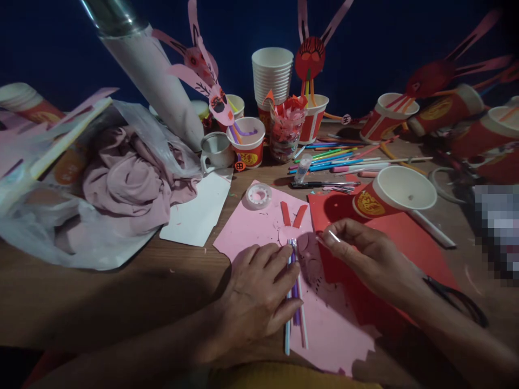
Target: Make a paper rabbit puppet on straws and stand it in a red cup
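Observation:
On pink paper point(348, 337) lies a small pink disc point(290, 233) with two red strips point(292, 214) standing out above it. Below the disc run white and purple sticks point(297, 289), with clear tape over their upper ends. My left hand point(261, 289) rests across the sticks, its fingers spread. My right hand point(360, 251) is raised over the edge of the red paper point(425, 254), thumb and forefinger pinching a small clear strip that looks like tape. A white tape roll point(258, 195) lies at the paper's upper left.
A tilted paper cup point(399, 189), coloured sticks point(332, 160), a black pen point(324, 185) and a glass of red scraps point(287, 129) stand or lie beyond my hands. At left are a plastic bag point(101, 251) and a white mug point(218, 151).

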The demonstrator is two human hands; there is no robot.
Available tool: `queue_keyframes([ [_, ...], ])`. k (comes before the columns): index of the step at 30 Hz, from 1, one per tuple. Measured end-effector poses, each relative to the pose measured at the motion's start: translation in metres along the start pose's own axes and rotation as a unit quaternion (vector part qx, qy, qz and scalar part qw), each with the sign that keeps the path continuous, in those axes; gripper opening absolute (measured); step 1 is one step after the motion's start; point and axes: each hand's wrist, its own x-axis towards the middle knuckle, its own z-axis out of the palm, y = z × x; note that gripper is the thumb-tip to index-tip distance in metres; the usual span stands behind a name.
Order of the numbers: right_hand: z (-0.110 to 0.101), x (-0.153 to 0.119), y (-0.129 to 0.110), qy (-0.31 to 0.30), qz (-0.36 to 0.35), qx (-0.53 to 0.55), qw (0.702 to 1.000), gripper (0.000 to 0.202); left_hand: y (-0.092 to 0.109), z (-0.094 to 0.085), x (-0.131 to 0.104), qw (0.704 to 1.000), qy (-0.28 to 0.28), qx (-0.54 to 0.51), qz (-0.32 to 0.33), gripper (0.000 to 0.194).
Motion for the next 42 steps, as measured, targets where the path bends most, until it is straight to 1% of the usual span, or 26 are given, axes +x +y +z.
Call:
queue_keyframes([
  [2,0.005,0.000,-0.002,0.005,0.014,0.014,1.000,0.017,0.000,0.001,-0.001,1.000,0.003,0.003,-0.001,0.038],
  [4,0.010,0.001,-0.003,0.023,0.014,-0.007,1.000,0.015,0.001,0.001,-0.001,1.000,0.002,0.005,-0.009,0.037],
  [6,0.013,0.002,-0.004,0.050,0.002,-0.061,0.997,0.015,0.002,0.001,-0.001,1.000,0.002,0.003,-0.015,0.035],
  [9,0.017,0.006,-0.005,0.087,-0.013,-0.150,0.985,0.019,0.004,0.001,-0.002,1.000,0.011,0.001,-0.019,0.033],
  [12,0.022,0.009,-0.006,0.125,-0.009,-0.187,0.974,0.024,0.005,0.002,-0.002,1.000,0.005,-0.001,-0.029,0.032],
  [14,0.025,0.009,-0.006,0.145,-0.002,-0.169,0.975,0.023,0.005,0.002,-0.003,1.000,0.004,-0.004,-0.029,0.032],
  [16,0.029,0.007,-0.006,0.151,0.011,-0.119,0.981,0.021,0.004,0.003,-0.003,1.000,0.008,-0.005,-0.027,0.032],
  [19,0.033,0.001,-0.005,0.142,0.043,-0.039,0.988,0.020,0.004,0.002,-0.005,1.000,0.006,-0.004,-0.027,0.033],
  [22,0.036,-0.001,-0.006,0.132,0.066,0.008,0.989,0.020,0.004,0.001,-0.005,1.000,0.004,-0.002,-0.026,0.034],
  [24,0.038,-0.001,-0.005,0.130,0.071,0.012,0.989,0.020,0.004,0.002,-0.005,1.000,0.006,-0.002,-0.026,0.035],
  [30,0.047,0.002,0.003,0.138,0.061,-0.061,0.987,0.018,0.003,0.005,-0.006,1.000,0.016,-0.004,-0.025,0.035],
  [33,0.048,0.002,0.004,0.142,0.052,-0.081,0.985,0.019,0.004,0.005,-0.006,1.000,0.018,-0.004,-0.025,0.035],
  [35,0.048,0.002,0.003,0.137,0.060,-0.066,0.987,0.019,0.004,0.005,-0.006,0.999,0.018,-0.005,-0.030,0.035],
  [38,0.046,0.001,-0.001,0.138,0.074,-0.016,0.988,0.019,0.004,0.004,-0.006,0.999,0.011,-0.007,-0.034,0.035],
  [42,0.045,-0.001,-0.004,0.148,0.066,0.001,0.987,0.020,0.004,0.003,-0.006,0.999,0.010,-0.010,-0.031,0.034],
])
